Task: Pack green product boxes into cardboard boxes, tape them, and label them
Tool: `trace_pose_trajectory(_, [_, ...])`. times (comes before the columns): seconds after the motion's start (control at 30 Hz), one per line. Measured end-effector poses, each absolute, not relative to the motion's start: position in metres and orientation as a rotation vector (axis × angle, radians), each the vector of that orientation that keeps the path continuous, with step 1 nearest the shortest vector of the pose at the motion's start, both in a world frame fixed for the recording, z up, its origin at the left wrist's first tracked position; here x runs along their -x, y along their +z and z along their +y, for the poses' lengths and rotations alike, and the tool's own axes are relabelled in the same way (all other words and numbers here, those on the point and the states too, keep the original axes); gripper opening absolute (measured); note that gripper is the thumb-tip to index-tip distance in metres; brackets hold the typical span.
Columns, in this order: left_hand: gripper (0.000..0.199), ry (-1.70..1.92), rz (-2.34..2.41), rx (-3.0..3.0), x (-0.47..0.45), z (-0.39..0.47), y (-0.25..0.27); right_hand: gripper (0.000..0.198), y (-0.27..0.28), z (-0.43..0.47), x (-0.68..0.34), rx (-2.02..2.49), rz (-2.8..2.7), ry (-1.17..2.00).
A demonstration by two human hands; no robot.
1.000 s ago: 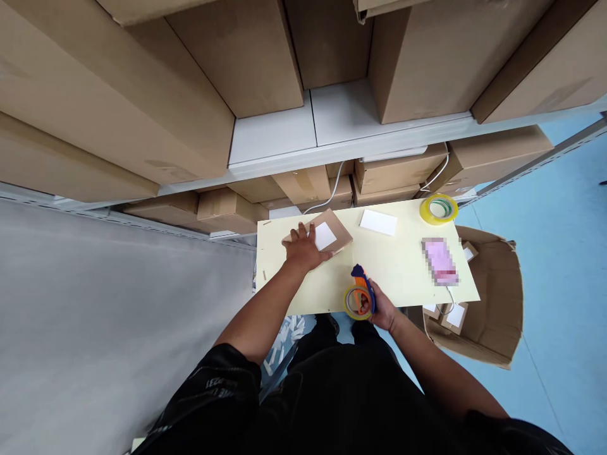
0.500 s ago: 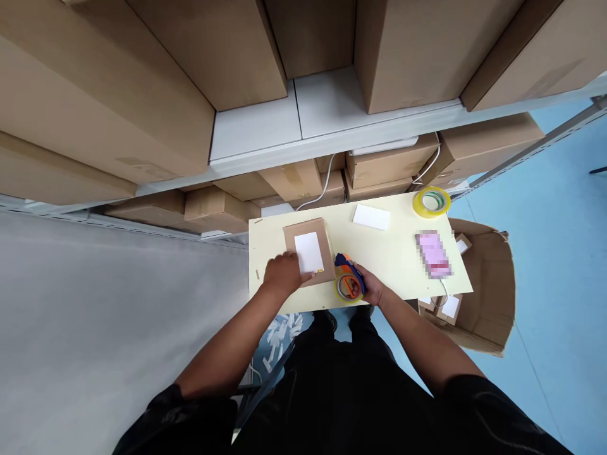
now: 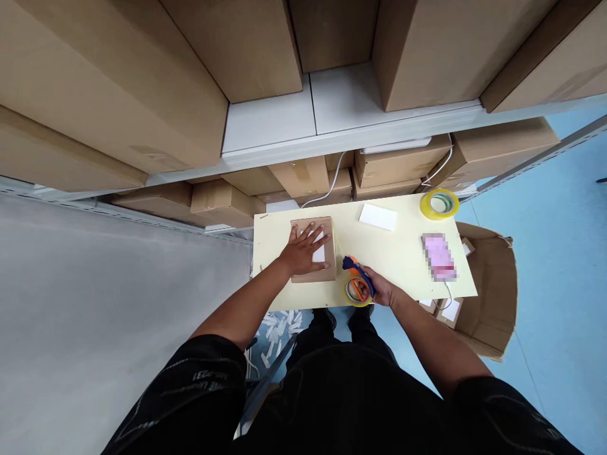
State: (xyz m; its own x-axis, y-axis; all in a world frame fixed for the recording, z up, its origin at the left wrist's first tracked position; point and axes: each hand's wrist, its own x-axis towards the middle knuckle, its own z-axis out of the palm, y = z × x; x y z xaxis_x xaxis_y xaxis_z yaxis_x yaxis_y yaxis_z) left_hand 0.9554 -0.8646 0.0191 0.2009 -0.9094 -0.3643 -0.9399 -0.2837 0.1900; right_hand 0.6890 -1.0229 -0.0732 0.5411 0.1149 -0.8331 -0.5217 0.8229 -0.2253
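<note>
My left hand (image 3: 305, 253) lies flat with fingers spread on a small cardboard box (image 3: 327, 227). Beneath the fingers, a white label (image 3: 319, 254) on the box's top is partly covered. To the right of the box, my right hand (image 3: 377, 286) grips a blue and orange tape dispenser (image 3: 353, 265) loaded with a roll of clear yellowish tape. The dispenser is over the front part of the pale yellow table (image 3: 303, 296), apart from the box.
On the table are a white stack of labels or card (image 3: 378, 217), a yellow tape roll (image 3: 439, 203) and a blurred pink phone-like object (image 3: 439, 256) with a cable. A large open carton (image 3: 490, 291) holds small labelled boxes at right. Shelves with cardboard boxes (image 3: 258, 44) rise behind.
My left hand has gone from the box's left front edge to flat on its top, fingers spread. The box sits straighter now. My right hand still holds the tape dispenser.
</note>
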Motion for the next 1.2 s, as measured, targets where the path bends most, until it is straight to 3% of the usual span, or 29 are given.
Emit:
trace_pose_trajectory(0.23, [0.091, 0.579, 1.8, 2.475, -0.948, -0.866, 0.01, 0.039, -0.077, -0.962, -0.604, 0.491, 0.99, 0.484])
trace_pose_trajectory(0.4, [0.089, 0.563, 1.765, 2.503, -0.943, -0.867, 0.013, 0.038, -0.078, -0.941, -0.649, 0.651, 1.002, 0.434])
trace_pose_trajectory(0.77, [0.088, 0.555, 1.69, 2.585, -0.933, -0.869, 0.013, 0.047, -0.06, -0.924, -0.699, 1.599, 1.024, 0.542])
trace_pose_trajectory(0.93, [0.085, 0.545, 1.352, 2.791, -0.908, -0.879, 0.014, 0.037, -0.045, -0.96, -0.653, 1.547, 1.03, 0.271])
trace_pose_trajectory(1.03, [0.081, 0.636, 1.122, 2.845, -0.898, -0.887, 0.019, 0.021, -0.041, -0.996, -0.629, 1.823, 1.188, 0.129])
trace_pose_trajectory(1.2, [0.079, 0.772, 1.029, 2.784, -0.896, -0.883, 0.033, 0.015, -0.055, -1.031, -0.638, 2.136, 1.175, -0.067])
